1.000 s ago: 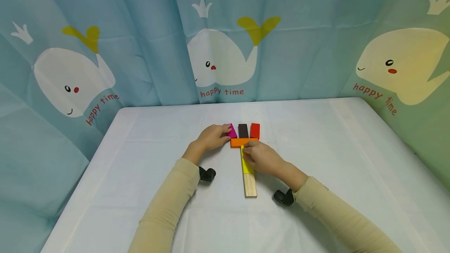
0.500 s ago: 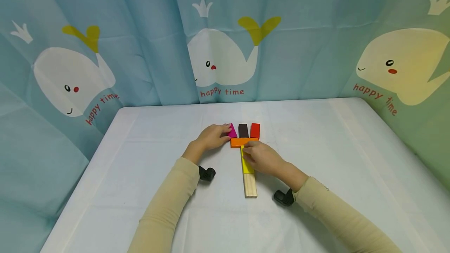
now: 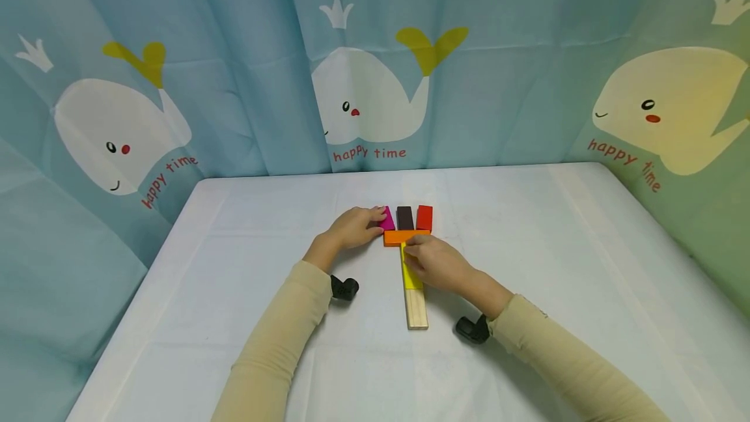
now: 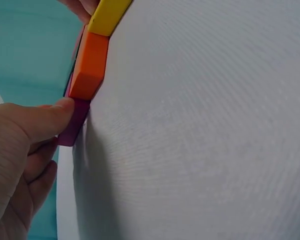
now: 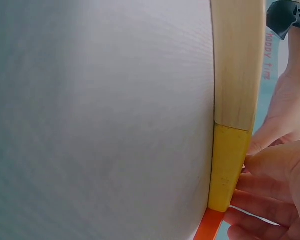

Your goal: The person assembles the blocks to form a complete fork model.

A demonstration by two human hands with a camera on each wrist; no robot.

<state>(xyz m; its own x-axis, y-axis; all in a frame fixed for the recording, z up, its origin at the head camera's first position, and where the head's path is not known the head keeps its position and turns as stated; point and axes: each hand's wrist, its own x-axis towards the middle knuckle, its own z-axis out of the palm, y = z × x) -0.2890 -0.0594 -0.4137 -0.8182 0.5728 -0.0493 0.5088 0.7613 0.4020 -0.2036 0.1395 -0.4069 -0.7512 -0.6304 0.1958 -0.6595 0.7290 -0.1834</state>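
In the head view my left hand (image 3: 355, 227) holds the magenta block (image 3: 387, 220). Its thumb (image 4: 60, 114) lies along the block's near side in the left wrist view, other fingers behind. My right hand (image 3: 439, 263) has its bent fingers over the upper end of the yellow block (image 3: 408, 275), partly covering it; the right wrist view shows thumb and fingers along the yellow block's upper edge. An orange block (image 3: 398, 238) lies crosswise at the yellow block's far end. A plain wooden block (image 3: 416, 311) continues the line at the near end.
Beyond the orange block lie a dark brown block (image 3: 405, 218) and a red block (image 3: 424, 217), side by side with gaps. A white cloth (image 3: 545, 253) covers the table. A blue curtain (image 3: 504, 103) printed with whales hangs behind it.
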